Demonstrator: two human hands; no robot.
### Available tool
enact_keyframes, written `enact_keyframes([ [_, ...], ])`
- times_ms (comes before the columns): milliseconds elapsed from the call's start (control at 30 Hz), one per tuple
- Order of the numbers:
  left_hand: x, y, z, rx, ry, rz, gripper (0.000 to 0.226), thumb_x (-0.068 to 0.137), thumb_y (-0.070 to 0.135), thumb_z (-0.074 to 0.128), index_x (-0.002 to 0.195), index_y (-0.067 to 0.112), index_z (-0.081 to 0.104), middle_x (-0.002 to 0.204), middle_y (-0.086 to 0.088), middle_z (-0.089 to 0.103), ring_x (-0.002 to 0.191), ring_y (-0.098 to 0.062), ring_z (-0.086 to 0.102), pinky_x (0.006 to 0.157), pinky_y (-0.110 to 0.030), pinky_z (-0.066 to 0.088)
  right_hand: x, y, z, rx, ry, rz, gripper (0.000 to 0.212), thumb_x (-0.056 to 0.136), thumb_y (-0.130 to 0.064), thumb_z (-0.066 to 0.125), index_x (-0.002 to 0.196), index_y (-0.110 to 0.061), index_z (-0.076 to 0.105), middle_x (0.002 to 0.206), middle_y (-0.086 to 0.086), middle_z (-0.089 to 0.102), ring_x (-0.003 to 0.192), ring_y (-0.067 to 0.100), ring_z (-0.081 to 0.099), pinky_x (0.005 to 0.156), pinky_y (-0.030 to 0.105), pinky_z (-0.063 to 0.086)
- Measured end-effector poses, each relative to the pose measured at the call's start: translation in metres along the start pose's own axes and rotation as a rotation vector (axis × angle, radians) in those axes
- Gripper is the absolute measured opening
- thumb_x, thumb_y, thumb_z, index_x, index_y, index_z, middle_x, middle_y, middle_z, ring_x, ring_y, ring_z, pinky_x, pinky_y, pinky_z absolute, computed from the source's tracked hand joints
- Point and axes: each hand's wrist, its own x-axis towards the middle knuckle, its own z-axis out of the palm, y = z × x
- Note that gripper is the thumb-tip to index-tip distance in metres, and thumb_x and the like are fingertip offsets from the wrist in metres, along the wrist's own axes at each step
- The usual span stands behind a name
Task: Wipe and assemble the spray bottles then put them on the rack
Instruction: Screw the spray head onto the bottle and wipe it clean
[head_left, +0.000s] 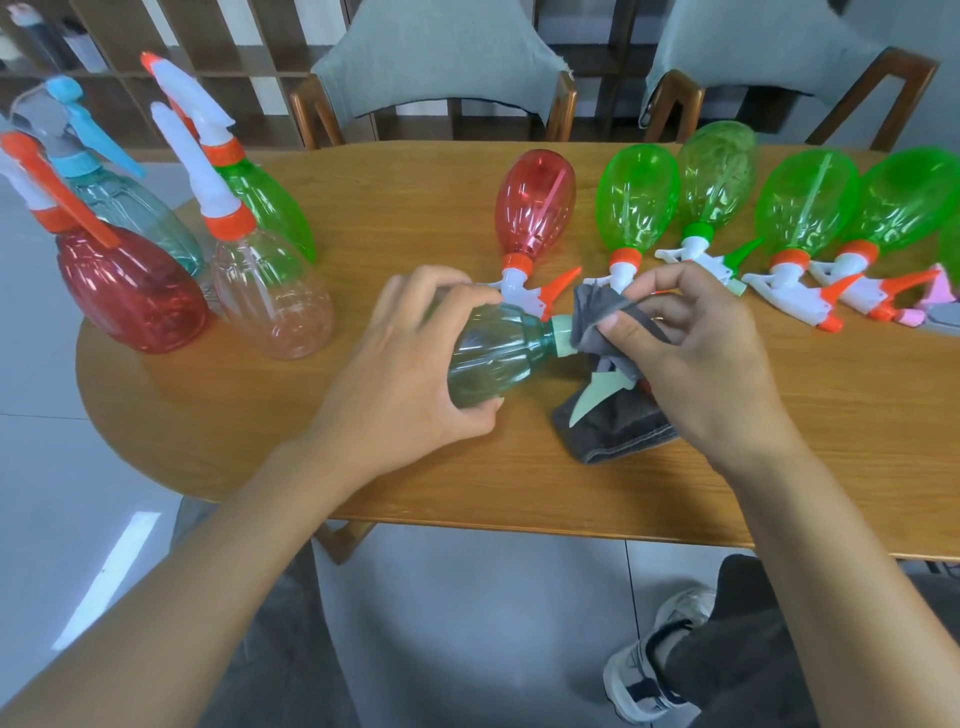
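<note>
Hands (415, 358) on ribbed bottle (488, 358), grey cloth (602, 312)

Dining room: wooden table (519, 483), chairs (436, 67)

My teal ribbed bottle (491, 358) has a pale-green collar (563, 335); my cloth (613, 426) is grey; the far bottles are green and red.

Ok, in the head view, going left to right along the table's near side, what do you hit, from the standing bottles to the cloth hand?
Red standing bottle → clear pinkish bottle → left hand → teal bottle it grips → grey cloth → right hand pinching the cloth.
</note>
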Motion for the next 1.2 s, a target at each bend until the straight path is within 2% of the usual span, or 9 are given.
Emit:
enact_keyframes([
  [133,0.0,-0.001,0.0,-0.035,0.018,-0.04,0.079,0.067,0.04,0.087,0.138,0.026,0.053,0.132,0.007,0.042,0.123,-0.01,0.038,0.099,-0.021,0.031,0.001,-0.002,-0.004,0.219,-0.114,0.062,0.027,0.091,0.004,0.07,0.104,-0.018,0.063,0.092,0.001,0.07,0.077,0.014,0.069,0.058,0.017,0.05],
  [367,0.0,0.004,0.003,-0.012,0.04,-0.071,0.079,0.067,0.038,0.086,0.137,0.026,0.053,0.131,0.006,0.042,0.12,-0.012,0.038,0.097,-0.021,0.031,0.002,0.0,0.001,0.093,0.045,0.059,0.027,0.086,-0.011,0.081,0.095,-0.019,0.057,0.08,0.0,0.077,0.073,0.017,0.075,0.068,0.036,0.057],
  [467,0.001,0.005,0.004,-0.016,0.046,-0.099,0.079,0.067,0.038,0.087,0.137,0.027,0.052,0.13,0.006,0.042,0.121,-0.014,0.038,0.098,-0.022,0.031,0.003,0.001,-0.002,0.136,-0.014,0.053,0.025,0.089,-0.003,0.076,0.096,-0.019,0.058,0.083,-0.001,0.078,0.076,0.015,0.075,0.072,0.034,0.056],
  [633,0.0,0.008,0.004,-0.001,0.053,-0.122,0.079,0.067,0.039,0.086,0.138,0.029,0.051,0.13,0.008,0.04,0.123,-0.013,0.037,0.097,-0.02,0.028,0.007,0.002,-0.014,0.17,-0.156,0.109,0.034,0.088,0.01,0.068,0.098,-0.022,0.063,0.098,0.005,0.077,0.083,0.022,0.074,0.084,0.042,0.057],
  [733,0.0,0.01,0.006,0.008,0.06,-0.136,0.079,0.068,0.039,0.086,0.138,0.029,0.051,0.13,0.007,0.039,0.123,-0.014,0.037,0.096,-0.021,0.029,0.007,0.002,-0.014,0.117,-0.12,0.106,0.03,0.088,0.003,0.072,0.097,-0.023,0.062,0.097,0.006,0.077,0.084,0.025,0.075,0.08,0.043,0.059],
  [833,0.0,0.01,0.007,0.01,0.097,-0.153,0.079,0.067,0.038,0.086,0.137,0.028,0.052,0.129,0.006,0.041,0.121,-0.015,0.039,0.096,-0.02,0.029,0.006,0.004,-0.011,0.112,-0.061,0.105,0.025,0.09,-0.005,0.074,0.103,-0.018,0.058,0.088,0.005,0.077,0.073,0.022,0.073,0.067,0.039,0.061],
  [900,-0.001,0.01,0.009,0.014,0.111,-0.159,0.078,0.066,0.037,0.086,0.136,0.027,0.052,0.129,0.005,0.042,0.119,-0.015,0.039,0.096,-0.018,0.026,0.007,0.006,-0.011,0.12,-0.063,0.106,0.023,0.092,-0.006,0.073,0.105,-0.017,0.057,0.085,0.006,0.078,0.073,0.022,0.072,0.068,0.039,0.06],
  [1100,-0.005,0.011,0.012,0.008,0.162,-0.192,0.077,0.066,0.037,0.084,0.135,0.024,0.053,0.129,0.001,0.044,0.116,-0.02,0.043,0.097,-0.022,0.03,0.011,0.011,-0.018,0.417,-0.131,0.206,0.02,0.095,-0.006,0.065,0.113,-0.012,0.064,0.095,0.017,0.074,0.085,0.031,0.067,0.085,0.045,0.053],
  [1200,-0.006,0.012,0.013,-0.003,0.181,-0.212,0.077,0.066,0.035,0.084,0.135,0.022,0.054,0.129,-0.001,0.045,0.116,-0.022,0.044,0.098,-0.021,0.03,0.012,0.016,-0.013,0.596,-0.121,0.266,0.036,0.093,-0.008,0.062,0.128,-0.002,0.06,0.108,0.019,0.07,0.094,0.029,0.068,0.096,0.044,0.054],
])
